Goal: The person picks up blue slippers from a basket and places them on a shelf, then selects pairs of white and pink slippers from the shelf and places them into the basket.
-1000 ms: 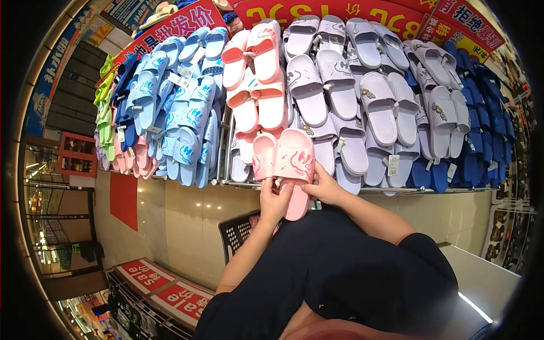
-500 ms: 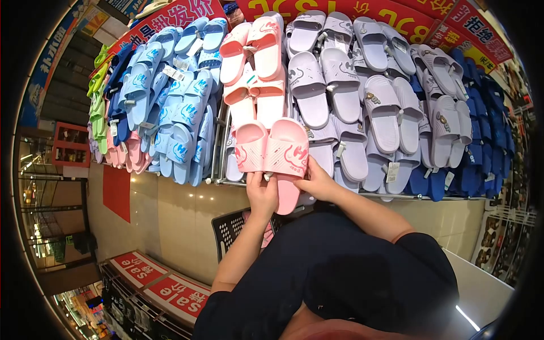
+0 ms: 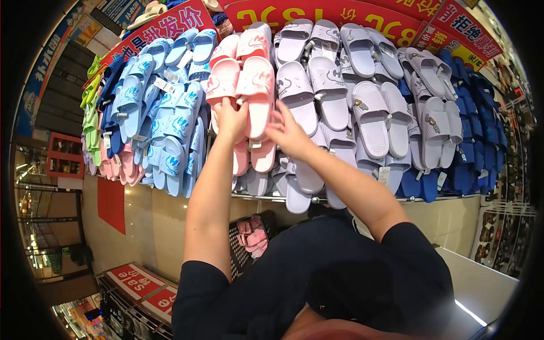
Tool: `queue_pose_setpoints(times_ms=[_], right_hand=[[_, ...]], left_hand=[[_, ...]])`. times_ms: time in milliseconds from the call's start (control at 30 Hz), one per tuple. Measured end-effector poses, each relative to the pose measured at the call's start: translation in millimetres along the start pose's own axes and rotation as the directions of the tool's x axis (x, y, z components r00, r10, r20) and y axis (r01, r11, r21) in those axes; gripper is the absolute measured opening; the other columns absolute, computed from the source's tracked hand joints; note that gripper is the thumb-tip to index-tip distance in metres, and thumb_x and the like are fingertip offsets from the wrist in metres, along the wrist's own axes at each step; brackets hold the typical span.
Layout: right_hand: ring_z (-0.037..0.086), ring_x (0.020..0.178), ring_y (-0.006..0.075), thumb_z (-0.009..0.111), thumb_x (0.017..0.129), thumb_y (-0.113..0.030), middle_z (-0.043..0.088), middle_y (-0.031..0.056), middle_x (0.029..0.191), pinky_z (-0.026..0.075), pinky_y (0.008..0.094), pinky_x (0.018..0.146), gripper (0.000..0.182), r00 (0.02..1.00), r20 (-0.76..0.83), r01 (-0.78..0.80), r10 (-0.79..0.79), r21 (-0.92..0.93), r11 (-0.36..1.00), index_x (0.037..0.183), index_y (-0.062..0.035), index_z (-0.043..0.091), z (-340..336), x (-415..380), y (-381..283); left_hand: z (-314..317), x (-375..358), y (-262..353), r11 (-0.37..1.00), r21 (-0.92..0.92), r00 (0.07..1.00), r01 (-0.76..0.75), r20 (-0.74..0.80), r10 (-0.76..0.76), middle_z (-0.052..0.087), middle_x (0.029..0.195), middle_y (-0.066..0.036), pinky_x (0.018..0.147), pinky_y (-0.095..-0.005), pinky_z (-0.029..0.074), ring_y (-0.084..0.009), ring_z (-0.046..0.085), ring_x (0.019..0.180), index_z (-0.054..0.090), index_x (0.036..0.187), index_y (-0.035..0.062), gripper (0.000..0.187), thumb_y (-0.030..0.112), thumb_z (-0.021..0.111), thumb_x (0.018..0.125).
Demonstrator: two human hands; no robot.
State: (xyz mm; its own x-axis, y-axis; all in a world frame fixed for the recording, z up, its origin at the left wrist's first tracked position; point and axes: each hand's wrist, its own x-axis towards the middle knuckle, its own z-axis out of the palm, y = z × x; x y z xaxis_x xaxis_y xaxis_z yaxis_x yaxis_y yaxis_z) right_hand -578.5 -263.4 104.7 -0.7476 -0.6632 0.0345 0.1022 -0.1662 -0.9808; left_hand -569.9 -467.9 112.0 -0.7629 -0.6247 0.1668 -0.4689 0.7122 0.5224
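A pair of pink slippers [image 3: 256, 85] with red print rests against other pink slippers in the pink column of the rack. My left hand [image 3: 231, 120] is at the pair's lower left, its fingers pinched round the front slipper parts near the white tie. At the right edge of the pair is my right hand [image 3: 288, 131], fingers apart, its fingertips beside the right slipper's sole. More pink slippers [image 3: 263, 156] hang below. Lilac slippers [image 3: 298, 96] lie just right of my right hand.
Light blue slippers [image 3: 173, 147] fill the rack to the left, dark blue ones [image 3: 476, 141] the far right. Red price signs [image 3: 340, 14] stand behind. Below the rack, a black perforated basket [image 3: 241, 249] holds pink slippers. A sale table [image 3: 133, 280] stands lower left.
Both hands have moved up and forward, bringing the pink pair from in front of the rack onto the pink column. My right hand has come off the slipper and its fingers have spread.
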Motion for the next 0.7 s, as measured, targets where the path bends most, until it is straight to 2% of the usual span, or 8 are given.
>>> queue_pose_setpoints(times_ms=[67, 167, 233, 433, 567, 600, 633, 700], right_hand=[[0.052, 0.121, 0.024, 0.063, 0.089, -0.007, 0.034, 0.0218, 0.148, 0.05, 0.0311, 0.089, 0.082, 0.997, 0.021, -0.07, 0.072, -0.099, 0.993, 0.154, -0.008, 0.014, 0, -41, 5], [0.06, 0.103, 0.0193, 0.062, 0.087, -0.01, 0.048, 0.0175, 0.132, 0.051, 0.0294, 0.081, 0.07, 0.984, 0.076, -0.151, 0.16, -0.11, 0.982, 0.148, -0.0049, 0.029, -4, -98, 37], [0.061, 0.098, 0.0203, 0.06, 0.086, -0.007, 0.049, 0.0167, 0.13, 0.051, 0.0301, 0.081, 0.063, 0.978, 0.133, -0.133, 0.158, -0.179, 0.975, 0.144, -0.004, 0.036, -8, -120, 55], [0.062, 0.097, 0.027, 0.058, 0.085, -0.002, 0.058, 0.0167, 0.116, 0.05, 0.036, 0.086, 0.043, 0.95, 0.312, 0.222, -0.037, -0.584, 0.781, 0.128, -0.0027, 0.053, 9, -113, 22], [0.06, 0.099, 0.0364, 0.061, 0.081, -0.011, 0.06, 0.0182, 0.11, 0.05, 0.0427, 0.086, 0.035, 0.851, 0.525, 0.426, -0.037, -0.646, 0.633, 0.115, -0.0012, 0.059, 43, -92, 31], [0.06, 0.101, 0.0363, 0.062, 0.081, -0.012, 0.061, 0.0181, 0.111, 0.05, 0.0428, 0.088, 0.035, 0.827, 0.561, 0.44, 0.04, -0.689, 0.575, 0.114, -0.0011, 0.06, 52, -88, 37], [0.06, 0.104, 0.0358, 0.064, 0.08, -0.014, 0.06, 0.0183, 0.112, 0.049, 0.0429, 0.09, 0.038, 0.789, 0.61, 0.49, 0.074, -0.697, 0.523, 0.115, -0.0002, 0.06, 61, -85, 47], [0.058, 0.104, 0.0358, 0.065, 0.08, -0.016, 0.06, 0.0184, 0.115, 0.048, 0.0435, 0.091, 0.041, 0.743, 0.651, 0.533, 0.159, -0.718, 0.448, 0.118, -0.0003, 0.058, 78, -81, 73]], left_hand=[[8, -22, -4, 0.998, -0.001, 0.996, -0.062, -0.058, 0.062, 0.045, 0.131, -0.027, 0.102, -0.0486, 0.038, -0.0432, 0.046, 0.12, 0.052, 0.127, 0.0027, 0.058, 0.038, 0.068, 0.084], [1, -73, -9, 0.911, -0.358, 0.975, -0.206, -0.155, 0.159, 0.046, 0.132, -0.023, 0.105, -0.0449, 0.037, -0.0399, 0.046, 0.122, 0.047, 0.134, -0.0009, 0.054, 0.017, 0.065, 0.087], [1, -124, -27, 0.923, -0.292, 0.949, -0.25, -0.265, 0.173, 0.045, 0.131, -0.023, 0.104, -0.0437, 0.038, -0.0378, 0.046, 0.121, 0.048, 0.133, 0.0006, 0.05, 0.009, 0.064, 0.087], [-12, -299, -135, 0.947, -0.243, 0.953, 0.213, -0.163, -0.256, 0.045, 0.123, -0.021, 0.102, -0.0419, 0.039, -0.036, 0.047, 0.116, 0.054, 0.128, 0.0023, 0.047, 0.005, 0.063, 0.082], [0, -430, -243, 0.753, -0.048, 0.751, 0.656, -0.058, -0.658, 0.053, 0.111, -0.022, 0.093, -0.0386, 0.046, -0.0345, 0.055, 0.105, 0.062, 0.117, 0.0002, 0.039, 0.012, 0.064, 0.08], [24, -483, -297, 0.663, -0.085, 0.668, 0.744, 0.058, -0.742, 0.06, 0.103, -0.021, 0.088, -0.0375, 0.048, -0.0316, 0.06, 0.098, 0.063, 0.116, -0.0017, 0.039, 0.015, 0.063, 0.081], [17, -500, -288, 0.382, -0.277, 0.438, 0.882, 0.182, -0.88, 0.066, 0.099, -0.019, 0.078, -0.0352, 0.051, -0.0264, 0.064, 0.087, 0.063, 0.114, -0.0047, 0.039, 0.017, 0.062, 0.082], [34, -560, -317, 0.174, -0.453, 0.37, 0.874, 0.391, -0.843, 0.067, 0.079, -0.009, 0.062, -0.0306, 0.049, -0.0173, 0.062, 0.068, 0.067, 0.097, -0.0014, 0.024, 0.017, 0.06, 0.084]])
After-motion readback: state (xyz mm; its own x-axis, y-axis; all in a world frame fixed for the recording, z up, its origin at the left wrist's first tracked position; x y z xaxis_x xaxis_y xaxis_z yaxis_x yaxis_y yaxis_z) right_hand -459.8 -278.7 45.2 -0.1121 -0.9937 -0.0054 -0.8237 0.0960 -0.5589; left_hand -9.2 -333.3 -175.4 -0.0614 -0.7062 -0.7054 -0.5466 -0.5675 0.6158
